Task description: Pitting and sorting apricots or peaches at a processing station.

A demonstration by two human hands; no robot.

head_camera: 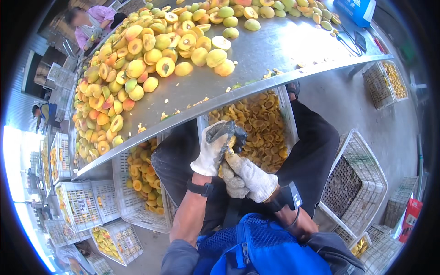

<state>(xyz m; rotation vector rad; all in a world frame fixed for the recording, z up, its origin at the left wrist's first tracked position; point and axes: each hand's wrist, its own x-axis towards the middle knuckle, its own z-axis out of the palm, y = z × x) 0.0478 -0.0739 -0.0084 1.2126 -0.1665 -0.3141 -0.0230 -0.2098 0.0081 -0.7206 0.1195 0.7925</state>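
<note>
Both hands wear soiled white work gloves and meet above a plastic crate [292,118] full of peelings or thin fruit pieces [263,120]. My left hand [216,144], its palm and fingers coated dark, is closed around a small yellowish piece of fruit [232,141]. Against that piece rests my right hand [244,177], fingers curled; whether it holds a tool is hidden. Beyond the hands, a metal table [261,58] carries a large heap of halved yellow-green stone fruit [151,51], apricots or peaches, with scraps along its near edge.
A crate of fruit halves [118,192] stands left under the table's raised metal edge [192,111]. At the right is a white crate [373,178]. A blue box [361,10], a cable and a phone-like object [360,42] lie on the table. Other people work at the far left.
</note>
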